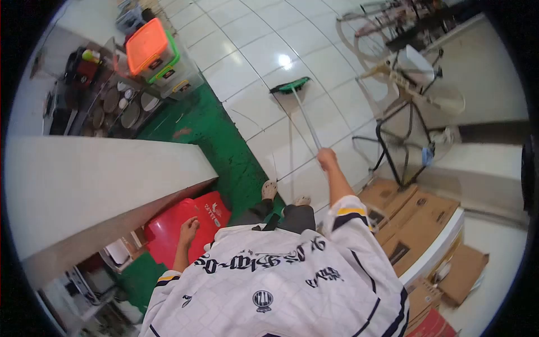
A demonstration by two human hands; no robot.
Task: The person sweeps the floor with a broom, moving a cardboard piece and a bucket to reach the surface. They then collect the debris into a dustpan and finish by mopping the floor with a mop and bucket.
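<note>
My right hand (327,159) is closed round the pale handle of a broom (306,117), out in front of me. Its green head (292,86) with dark bristles rests on the white tiles, farther forward. Low on the left, my left hand (190,229) hangs with loosely bent fingers and nothing visible in it. Behind that hand in this view is a red plastic chair (168,227). My feet, in light clogs (269,190), stand near the border between the green floor covering (224,135) and the tiles (247,73).
Stacked storage boxes with orange and green lids (149,48) stand at the upper left, beside shelves of pans (130,114). A white ledge (106,191) juts in from the left. On the right are a black metal frame (393,146), cardboard boxes (421,224) and a bicycle (382,25).
</note>
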